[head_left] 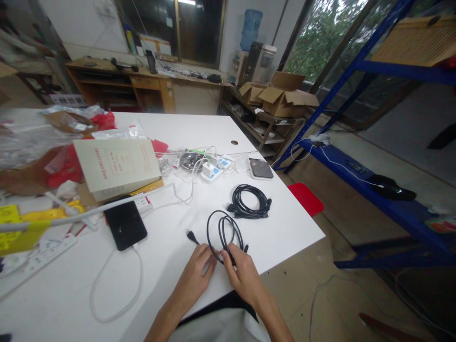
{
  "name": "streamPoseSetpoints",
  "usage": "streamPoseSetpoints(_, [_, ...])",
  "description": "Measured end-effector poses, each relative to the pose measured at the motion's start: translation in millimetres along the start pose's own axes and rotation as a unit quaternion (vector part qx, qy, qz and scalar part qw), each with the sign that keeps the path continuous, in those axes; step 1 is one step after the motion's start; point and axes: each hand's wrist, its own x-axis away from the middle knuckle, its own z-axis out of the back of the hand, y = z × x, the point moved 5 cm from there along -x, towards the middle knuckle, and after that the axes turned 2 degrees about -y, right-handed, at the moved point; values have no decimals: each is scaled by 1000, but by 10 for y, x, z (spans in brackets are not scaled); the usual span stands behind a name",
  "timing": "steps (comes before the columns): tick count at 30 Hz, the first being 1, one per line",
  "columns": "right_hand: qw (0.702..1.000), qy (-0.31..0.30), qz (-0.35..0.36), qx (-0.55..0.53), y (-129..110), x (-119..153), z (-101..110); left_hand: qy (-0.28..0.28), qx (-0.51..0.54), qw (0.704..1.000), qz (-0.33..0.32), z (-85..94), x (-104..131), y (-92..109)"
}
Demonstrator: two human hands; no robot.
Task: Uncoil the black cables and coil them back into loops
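Several loose loops of a thin black plastic-jacketed cable [220,232] are rising from my right hand [238,266], whose thumb and fingers are pinching them at the bottom. My left hand [201,266] is resting at their lower left; whether its fingertips are closing on the cable I cannot tell. For neat coiling, I am judging that the right pinch needs to be staying firm while the left is feeding each turn to a matching size, letting the jacket follow its own curve rather than kinking. The loops are looking uneven, so evening them is seeming wise before gathering the ends. They are lying just beyond and between my hands, above the white worktop [285,237]. One black plug [192,236] is sticking out beyond my left knuckles, and a neater round black cable coil [249,214] is sitting farther off, to the right.
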Motion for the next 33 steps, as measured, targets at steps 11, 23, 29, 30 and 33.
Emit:
streamPoseSetpoints(11, [992,34,78,94,289,-32,-50,-38,-188,981,-40,183,-53,-140])
streamPoseSetpoints(23, [978,204,-12,-36,685,128,782,-57,-157,985,-43,358,-43,171])
streamPoseSetpoints(29, [940,314,-75,-113,791,280,1374,20,-106,993,-41,658,-25,341])
streamPoseSetpoints(30, [927,337,-90,-137,834,318,1458,38,-114,992,-43,734,-28,357])
streamPoseSetpoints(33, [875,410,-119,-229,964,440,1682,82,-137,986,-44,991,-21,350])
